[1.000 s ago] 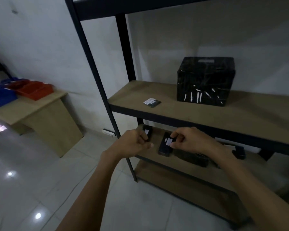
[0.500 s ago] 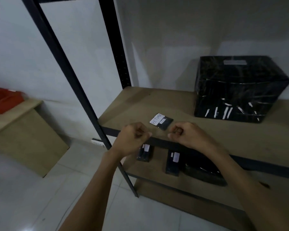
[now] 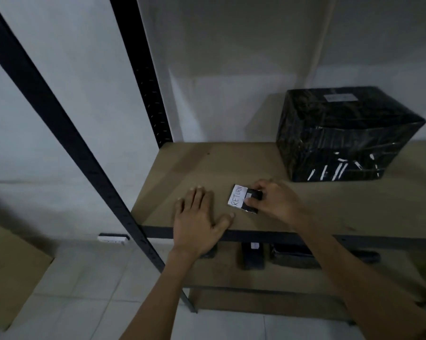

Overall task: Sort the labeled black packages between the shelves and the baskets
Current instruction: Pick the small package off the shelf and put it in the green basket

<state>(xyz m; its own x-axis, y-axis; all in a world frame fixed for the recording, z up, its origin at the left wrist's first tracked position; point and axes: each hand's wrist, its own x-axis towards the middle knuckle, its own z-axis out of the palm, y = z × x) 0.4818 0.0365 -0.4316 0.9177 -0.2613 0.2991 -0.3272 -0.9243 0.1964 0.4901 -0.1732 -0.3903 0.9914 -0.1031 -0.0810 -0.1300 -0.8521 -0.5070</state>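
The right hand's fingers (image 3: 263,187) are curling over the far edge of a small black package (image 3: 254,193) while the thumb is pressing in at its near side, so the right hand (image 3: 277,203) is pinching the package as it is lying flat on the shelf board (image 3: 231,163), close to the front edge. A white label (image 3: 237,196) reading "RETURN" is covering the package's left half.

Just beside it, to the left and not touching it, the left hand (image 3: 197,223) is resting palm down on the board. Its fingers are straight and slightly spread, and it is holding nothing.

Farther back on the right of the same tan board, a large box wrapped in black film (image 3: 342,136) is sitting against the wall.

Below the black front rail, on the lower shelf (image 3: 231,276), several black packages (image 3: 252,257) are lying in shadow. Black metal uprights (image 3: 59,133) are framing the rack.

Behind it a plain white wall (image 3: 231,57) is running across the dim room. A pale tiled floor (image 3: 84,290) is spreading underneath, and a white power strip (image 3: 112,238) is sitting at the foot of the wall. The side of a wooden desk (image 3: 8,266) is showing at the lower left.
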